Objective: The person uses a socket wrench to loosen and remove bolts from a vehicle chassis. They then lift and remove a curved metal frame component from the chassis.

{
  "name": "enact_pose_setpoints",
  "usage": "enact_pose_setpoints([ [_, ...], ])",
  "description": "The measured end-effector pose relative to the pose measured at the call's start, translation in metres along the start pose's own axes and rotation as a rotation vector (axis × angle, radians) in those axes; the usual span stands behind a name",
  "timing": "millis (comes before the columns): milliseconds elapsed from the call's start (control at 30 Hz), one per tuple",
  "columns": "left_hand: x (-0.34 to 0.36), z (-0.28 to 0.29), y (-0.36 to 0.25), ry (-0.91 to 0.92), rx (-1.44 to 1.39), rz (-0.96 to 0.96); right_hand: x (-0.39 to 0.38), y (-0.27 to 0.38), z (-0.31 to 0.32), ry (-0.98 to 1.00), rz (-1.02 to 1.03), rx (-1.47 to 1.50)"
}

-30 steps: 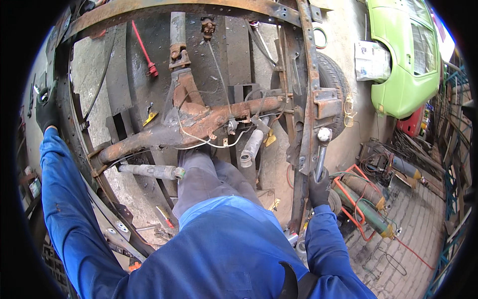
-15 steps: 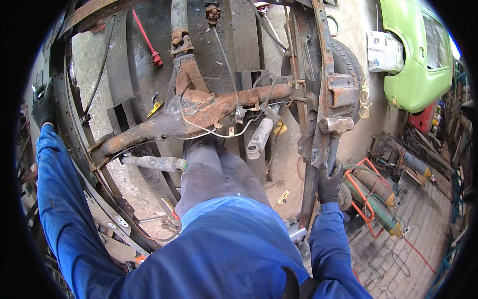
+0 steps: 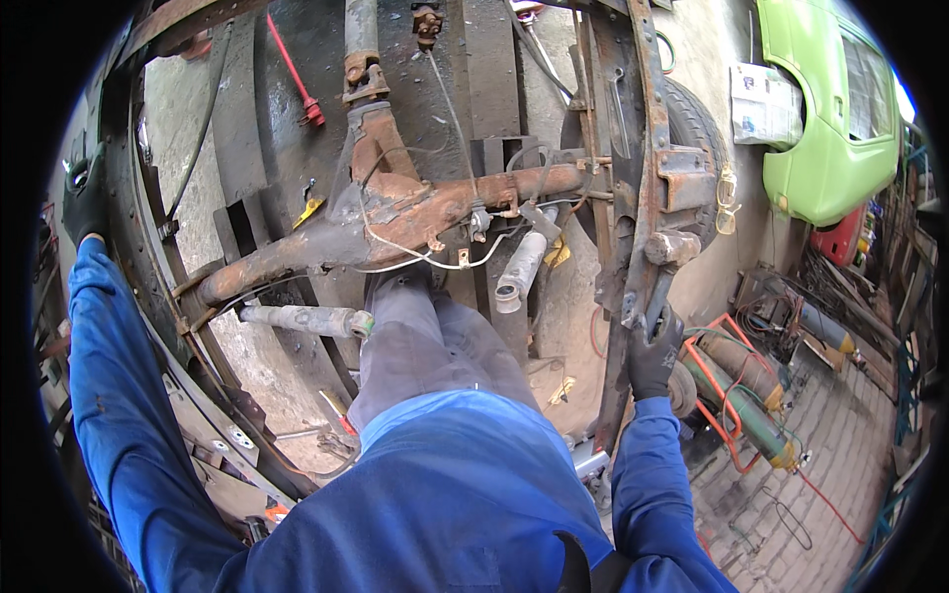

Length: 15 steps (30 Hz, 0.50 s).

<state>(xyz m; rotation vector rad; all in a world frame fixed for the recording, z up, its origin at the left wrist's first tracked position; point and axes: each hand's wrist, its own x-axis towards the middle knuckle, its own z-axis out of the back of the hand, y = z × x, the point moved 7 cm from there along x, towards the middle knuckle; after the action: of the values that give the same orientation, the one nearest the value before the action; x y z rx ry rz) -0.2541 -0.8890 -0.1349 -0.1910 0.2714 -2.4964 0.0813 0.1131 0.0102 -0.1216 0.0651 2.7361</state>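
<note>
I stand over a rusty vehicle frame, my grey trouser leg (image 3: 425,336) above the rusty rear axle (image 3: 297,252). My left hand (image 3: 84,198), in a dark glove, grips the curved left frame rail (image 3: 148,267) at the far left. My right hand (image 3: 652,351), also gloved, is closed around the handle of a hammer (image 3: 670,249). The hammer's head points up and rests against the right frame rail (image 3: 647,148). Both sleeves are blue.
Two loose grey shock absorbers (image 3: 519,272) (image 3: 297,318) hang near the axle. A drive shaft (image 3: 361,40) runs away from me. A tyre (image 3: 697,124) sits outside the right rail. A green car body (image 3: 825,119) and gas cylinders on a cart (image 3: 746,400) stand to the right.
The view has shifted a little, so the frame sits higher in the picture. My right hand and the hammer stay at the right rail. My left hand keeps its grip on the left rail.
</note>
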Motion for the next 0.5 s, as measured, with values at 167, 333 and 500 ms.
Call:
enact_pose_setpoints([
  [167, 0.005, -0.002, 0.001, -0.034, 0.020, -0.043, 0.003, 0.002, 0.004, 0.090, -0.073, 0.070],
  [333, -0.002, 0.004, -0.010, -0.094, 0.052, -0.068, 0.008, 0.013, 0.007, 0.082, -0.068, 0.055],
  [500, -0.008, 0.004, -0.013, -0.067, 0.031, -0.075, 0.019, 0.090, 0.049, -0.139, 0.221, -0.014],
])
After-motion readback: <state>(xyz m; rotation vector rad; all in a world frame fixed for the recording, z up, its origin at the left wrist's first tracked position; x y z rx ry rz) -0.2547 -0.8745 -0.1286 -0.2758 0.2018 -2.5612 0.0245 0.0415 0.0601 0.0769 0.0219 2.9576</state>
